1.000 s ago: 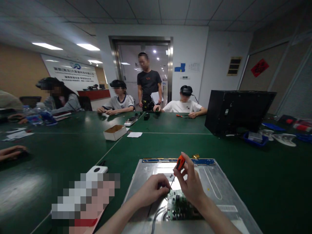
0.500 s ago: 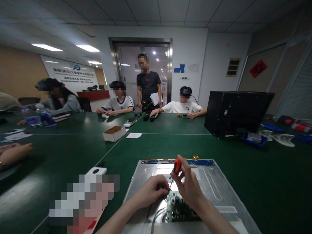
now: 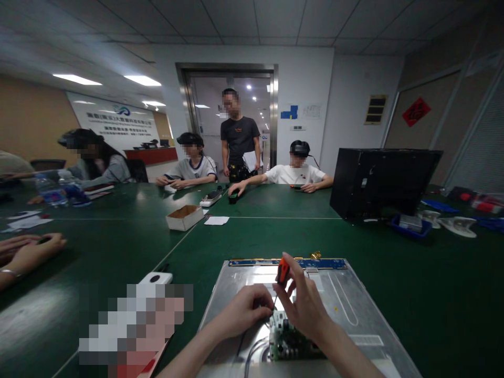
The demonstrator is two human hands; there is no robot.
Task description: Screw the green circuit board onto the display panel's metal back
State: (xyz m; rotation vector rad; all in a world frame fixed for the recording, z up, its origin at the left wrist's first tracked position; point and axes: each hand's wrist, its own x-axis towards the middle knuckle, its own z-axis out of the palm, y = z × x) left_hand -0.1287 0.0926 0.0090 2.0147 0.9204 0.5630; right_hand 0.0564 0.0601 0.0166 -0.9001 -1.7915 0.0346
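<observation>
Between the fingers of my right hand (image 3: pixel 310 307) is an orange and black screwdriver (image 3: pixel 282 271). Its thin shaft points down at the upper left corner of a green circuit board (image 3: pixel 286 344). My left hand (image 3: pixel 244 312) is pinched beside the shaft's tip; whatever its fingertips hold is too small or hidden to name. The board lies on a flat silver metal panel (image 3: pixel 376 325), with grey cables (image 3: pixel 252 354) curving at its left side. Along the panel's far edge runs a narrow blue circuit strip (image 3: pixel 333 263). My right wrist covers part of the board.
Left of the panel lies a white device (image 3: pixel 157 277), partly blurred out. Farther off stand an open cardboard box (image 3: pixel 184 218) and a large black casing (image 3: pixel 388 181). A blue tray (image 3: pixel 410 224) sits beside the casing. Several people surround the green table (image 3: pixel 275 236); a co-worker's hands (image 3: pixel 35 252) show at left.
The screwdriver handle has shifted slightly left and down with my right hand. Across the table, a co-worker's hand has slid left onto a dark object. The hands at far left have moved inward.
</observation>
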